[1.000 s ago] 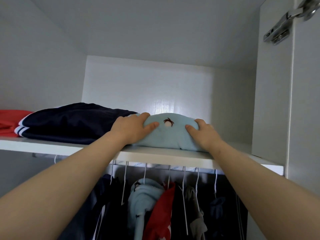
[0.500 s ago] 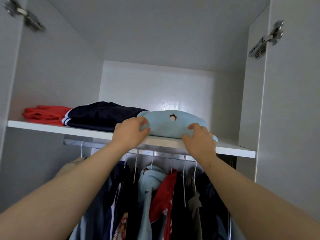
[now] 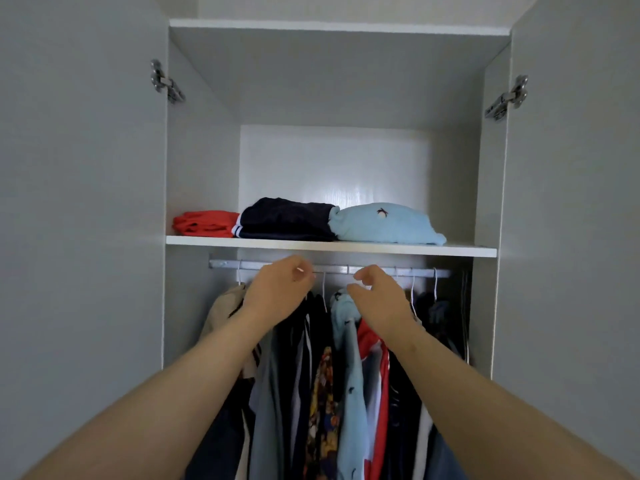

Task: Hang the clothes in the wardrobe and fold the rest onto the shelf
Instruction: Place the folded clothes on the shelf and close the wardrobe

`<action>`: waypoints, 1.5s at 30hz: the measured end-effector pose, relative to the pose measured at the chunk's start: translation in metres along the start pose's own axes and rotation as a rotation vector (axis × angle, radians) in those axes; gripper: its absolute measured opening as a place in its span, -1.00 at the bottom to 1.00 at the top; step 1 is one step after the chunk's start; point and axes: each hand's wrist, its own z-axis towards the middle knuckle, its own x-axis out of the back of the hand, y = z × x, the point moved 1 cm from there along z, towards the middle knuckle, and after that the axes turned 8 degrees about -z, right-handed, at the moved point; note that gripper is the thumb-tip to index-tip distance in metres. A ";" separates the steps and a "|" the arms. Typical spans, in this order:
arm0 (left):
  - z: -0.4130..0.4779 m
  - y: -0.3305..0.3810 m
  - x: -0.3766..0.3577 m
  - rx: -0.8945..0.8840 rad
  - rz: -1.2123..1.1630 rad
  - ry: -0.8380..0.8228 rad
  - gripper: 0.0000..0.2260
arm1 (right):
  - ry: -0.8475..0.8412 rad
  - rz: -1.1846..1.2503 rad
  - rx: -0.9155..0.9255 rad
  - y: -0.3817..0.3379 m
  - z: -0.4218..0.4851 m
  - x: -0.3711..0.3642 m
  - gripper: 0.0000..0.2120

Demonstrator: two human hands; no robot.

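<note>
Three folded garments lie in a row on the white shelf: a red one at the left, a dark navy one in the middle, and a light blue one at the right. Below the shelf, several clothes hang on white hangers from a metal rail. My left hand and my right hand hover in front of the rail, just under the shelf edge. Their fingers are loosely curled and hold nothing.
Both wardrobe doors stand wide open, the left door and right door flanking the opening, each with a metal hinge near the top. The shelf has bare space at its far right.
Both hands have let go of the light blue garment and dropped below the shelf. The view has pulled back, so the whole wardrobe opening shows.
</note>
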 end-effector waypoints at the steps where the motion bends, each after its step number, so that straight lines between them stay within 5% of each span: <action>1: -0.010 0.000 0.009 0.013 -0.006 -0.001 -0.95 | -0.012 -0.005 0.003 -0.008 -0.012 -0.001 -0.94; 9: -0.099 0.020 0.083 0.085 -0.007 0.037 -0.83 | -0.083 0.034 -0.064 -0.071 -0.103 0.009 -0.83; 24: -0.248 0.050 0.177 0.218 -0.074 0.157 -0.90 | -0.259 0.137 -0.006 -0.145 -0.230 0.003 -0.95; 30: -0.257 0.012 0.232 0.319 -0.291 0.274 -0.81 | -0.269 0.179 0.014 -0.182 -0.237 -0.034 -0.91; 37: -0.231 -0.067 0.290 0.294 -0.118 0.545 -0.85 | -0.262 0.166 -0.045 -0.224 -0.217 -0.119 -0.87; 40: -0.219 -0.097 0.307 0.287 -0.178 0.628 -0.71 | -0.264 0.207 -0.066 -0.236 -0.214 -0.152 -0.90; 45: -0.207 -0.125 0.303 0.302 -0.497 0.445 -0.71 | -0.237 0.194 -0.091 -0.235 -0.207 -0.184 -0.92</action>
